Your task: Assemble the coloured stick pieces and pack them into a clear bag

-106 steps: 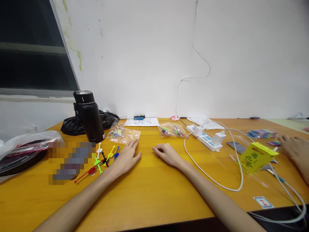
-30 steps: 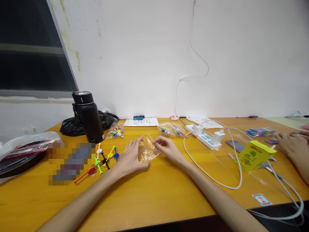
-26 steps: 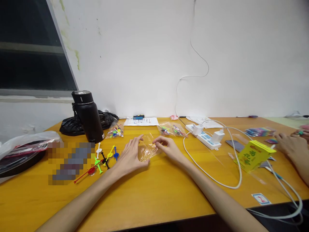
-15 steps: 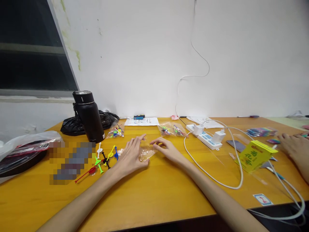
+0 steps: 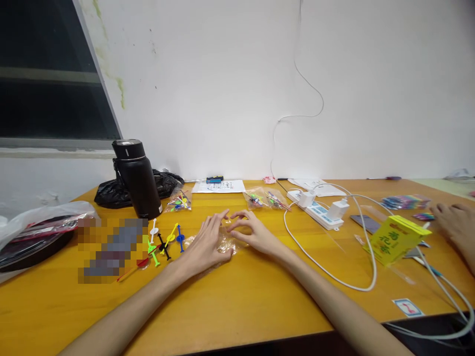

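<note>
A small clear plastic bag (image 5: 225,243) lies on the yellow wooden table (image 5: 237,291) between my hands. My left hand (image 5: 206,242) rests over the bag's left part, fingers stretched forward and thumb pressed on the film. My right hand (image 5: 254,232) is curled, its fingertips pinching the bag's far edge close to my left fingertips. Several loose coloured plastic picks (image 5: 163,241) lie just left of my left hand.
A black bottle (image 5: 137,178) and a black bag (image 5: 111,194) stand at the back left, with filled pick bags (image 5: 178,201) (image 5: 266,199) behind my hands. Right are a power strip (image 5: 315,210), white cable (image 5: 334,274), yellow carton (image 5: 397,240) and another person's hand (image 5: 456,226).
My left hand slid the clear bag from the back to the middle, and both hands took it up. They have since lowered it flat onto the table, fingertips drawn together at its far edge.
</note>
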A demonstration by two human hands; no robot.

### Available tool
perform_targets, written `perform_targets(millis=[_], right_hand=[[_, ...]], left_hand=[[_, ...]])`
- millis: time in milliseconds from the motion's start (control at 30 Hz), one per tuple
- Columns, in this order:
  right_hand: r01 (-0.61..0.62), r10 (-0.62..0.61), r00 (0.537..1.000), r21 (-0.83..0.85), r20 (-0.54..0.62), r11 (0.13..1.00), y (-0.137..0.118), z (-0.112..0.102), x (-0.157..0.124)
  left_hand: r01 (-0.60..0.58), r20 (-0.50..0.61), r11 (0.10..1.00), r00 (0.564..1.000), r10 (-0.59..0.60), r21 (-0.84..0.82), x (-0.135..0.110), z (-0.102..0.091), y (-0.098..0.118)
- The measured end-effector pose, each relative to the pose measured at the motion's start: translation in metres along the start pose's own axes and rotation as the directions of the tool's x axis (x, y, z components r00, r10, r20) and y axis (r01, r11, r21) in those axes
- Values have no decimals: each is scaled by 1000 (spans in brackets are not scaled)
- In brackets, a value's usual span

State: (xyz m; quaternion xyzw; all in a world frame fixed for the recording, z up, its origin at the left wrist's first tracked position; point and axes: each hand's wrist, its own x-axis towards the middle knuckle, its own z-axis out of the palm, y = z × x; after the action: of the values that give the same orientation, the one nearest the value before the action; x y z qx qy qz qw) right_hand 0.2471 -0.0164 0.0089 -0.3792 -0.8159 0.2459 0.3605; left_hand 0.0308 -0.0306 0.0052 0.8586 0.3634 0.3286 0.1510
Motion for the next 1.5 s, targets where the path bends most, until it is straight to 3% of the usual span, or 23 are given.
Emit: perform_targets(millis=[333,500,633,867,967,1067,1167,1367,1500], right_hand=[[-49,45,994,-39,-96,998,2,-6,3],[-160,162,986,60,-33,985,1,-12,3],[-237,241,968,68,-66,969,-2,-12,3],[-409,439,896,269,-59,872,4,-21,7],[-320,368,921,295,-125,900,-2,-21,7],[-123,168,954,187,-247,975,-13,-18,6],[3,21,957,83,-290,997,-20,-13,3],[-1,25,974,107,-225,994,-21,-7,2],[-2,46,980,223,-193,975,-23,-7,1]], left_hand=[[-1,-30,990,1000,5,143,0,1,0],[33,-91,967,996,-10,254,1,-2,-6],[28,-123,950,992,11,310,2,-4,-8],[18,-168,926,985,48,376,3,-7,-7],[17,-159,913,986,53,408,4,-8,-6],[23,-156,902,987,50,432,5,-8,-6],[18,-157,896,986,59,445,5,-8,-5],[9,-166,890,983,76,457,5,-9,-4],[12,-174,885,982,78,465,6,-11,-6]])
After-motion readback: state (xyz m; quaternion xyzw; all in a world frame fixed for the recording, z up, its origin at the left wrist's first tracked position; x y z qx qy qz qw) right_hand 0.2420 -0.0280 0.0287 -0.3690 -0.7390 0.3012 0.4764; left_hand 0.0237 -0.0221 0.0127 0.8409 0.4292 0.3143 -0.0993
